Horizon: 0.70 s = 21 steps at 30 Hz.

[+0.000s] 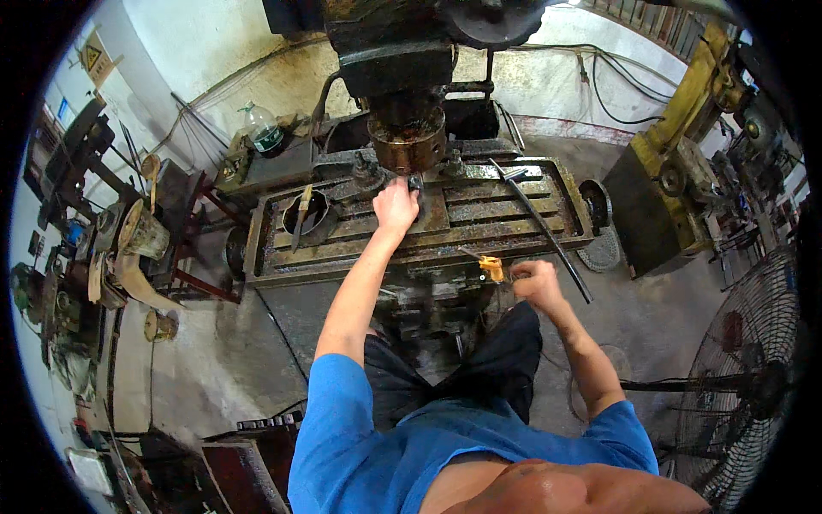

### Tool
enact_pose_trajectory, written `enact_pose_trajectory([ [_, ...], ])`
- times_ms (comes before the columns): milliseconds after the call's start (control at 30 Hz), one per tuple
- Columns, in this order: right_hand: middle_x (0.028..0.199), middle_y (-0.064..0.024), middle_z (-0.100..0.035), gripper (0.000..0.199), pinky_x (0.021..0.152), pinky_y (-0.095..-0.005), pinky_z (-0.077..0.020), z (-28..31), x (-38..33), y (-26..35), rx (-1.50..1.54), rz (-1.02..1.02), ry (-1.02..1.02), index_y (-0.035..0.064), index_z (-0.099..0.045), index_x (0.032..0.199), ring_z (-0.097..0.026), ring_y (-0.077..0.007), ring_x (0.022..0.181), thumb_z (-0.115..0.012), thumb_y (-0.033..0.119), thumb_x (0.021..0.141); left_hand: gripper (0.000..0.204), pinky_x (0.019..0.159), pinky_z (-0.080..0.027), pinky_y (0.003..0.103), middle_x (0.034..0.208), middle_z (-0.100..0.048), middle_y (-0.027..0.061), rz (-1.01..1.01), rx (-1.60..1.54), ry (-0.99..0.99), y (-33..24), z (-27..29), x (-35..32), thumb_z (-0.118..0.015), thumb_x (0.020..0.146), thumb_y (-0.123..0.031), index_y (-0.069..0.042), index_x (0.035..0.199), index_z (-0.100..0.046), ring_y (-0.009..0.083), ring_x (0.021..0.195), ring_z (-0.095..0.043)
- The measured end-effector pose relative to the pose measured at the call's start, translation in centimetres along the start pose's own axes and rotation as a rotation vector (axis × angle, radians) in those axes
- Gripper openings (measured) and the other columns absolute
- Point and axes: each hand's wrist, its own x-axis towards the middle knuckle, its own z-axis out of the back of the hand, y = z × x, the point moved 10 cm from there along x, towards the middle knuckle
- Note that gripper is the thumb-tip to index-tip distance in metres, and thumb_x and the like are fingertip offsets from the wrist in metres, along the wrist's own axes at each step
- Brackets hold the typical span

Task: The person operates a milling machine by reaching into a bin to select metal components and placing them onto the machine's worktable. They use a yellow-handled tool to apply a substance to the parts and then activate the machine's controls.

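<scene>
Reaching toward 12 o'clock, the person's left grip [396,206] touches a small dark part [416,183] on the slotted tabletop [507,212], just under the rusty spindle head [407,141], probably to steady it; the hand's back hides how tightly. At 4 o'clock from there, the right grip [535,284] has curled fingers beside an orange air gun [491,268], though whether they hold it cannot be told. Its thin nozzle and long axis point toward 10 o'clock, presumably for easy aim across the tabletop.
</scene>
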Motion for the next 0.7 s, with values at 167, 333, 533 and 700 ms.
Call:
enact_pose_trajectory([
  [167,0.092,-0.0093,-0.062,0.046,0.078,-0.0284,-0.0457,17.7,3.1,11.0,0.133,0.34,-0.424,-0.0034,-0.058,0.101,-0.059,-0.0196,0.09,-0.047,-0.004,0.057,0.037,0.07,-0.048,0.042,0.085,-0.062,0.0173,0.166,-0.075,0.093,3.1,-2.0,1.5,-0.066,0.07,-0.028,-0.005,0.098,-0.059,0.0339,0.081,-0.06],
  [333,0.121,-0.0196,-0.046,0.048,0.103,-0.0451,-0.0232,36.6,4.0,30.2,0.835,1.122,-0.168,-0.0033,-0.043,0.119,-0.041,-0.0307,0.116,-0.048,0.022,0.079,0.037,0.072,-0.049,0.041,0.085,-0.063,0.0171,0.15,-0.164,0.113,3.1,-1.7,2.0,-0.069,0.067,-0.028,-0.005,0.095,-0.062,0.032,0.082,-0.06],
  [533,0.098,-0.019,-0.051,0.041,0.099,-0.0505,-0.0291,35.1,0.2,25.8,0.619,1.171,-0.487,-0.0008,-0.049,0.092,-0.047,-0.0374,0.104,-0.055,0.033,0.071,0.031,0.069,-0.049,0.042,0.08,-0.063,0.0175,0.187,-0.15,0.082,2.6,-0.9,1.6,-0.07,0.067,-0.028,-0.004,0.085,-0.064,0.0322,0.079,-0.061],
  [700,0.075,-0.0093,-0.043,0.04,0.097,-0.0572,-0.0244,26.2,-3.2,20.7,0.572,1.067,-0.702,0.0055,-0.037,0.069,-0.047,-0.0305,0.088,-0.06,0.038,0.066,0.03,0.065,-0.049,0.042,0.077,-0.063,0.0172,0.174,-0.124,0.023,3.1,-0.3,1.1,-0.07,0.067,-0.029,-0.003,0.082,-0.064,0.033,0.075,-0.061],
])
